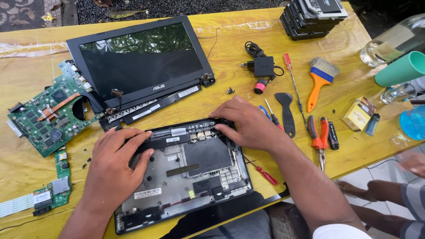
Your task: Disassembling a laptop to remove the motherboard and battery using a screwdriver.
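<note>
An opened laptop base shell (186, 186) lies on the yellow table (248, 44) in front of me, its inside facing up. A long black battery (179, 132) sits along its far edge. My left hand (113, 161) presses on the battery's left end, fingers spread over it. My right hand (248, 121) rests fingertips-down on the battery's right end. Neither hand lifts anything. The detached laptop screen (137, 57) lies beyond the shell.
A green motherboard (46, 115) and a small green board (53, 190) lie at left. At right are a power adapter (263, 66), orange-handled brush (319, 82), black pry tool (287, 113), pliers (319, 137), screwdrivers (263, 172), stacked drives (312, 17), a bottle (394, 42).
</note>
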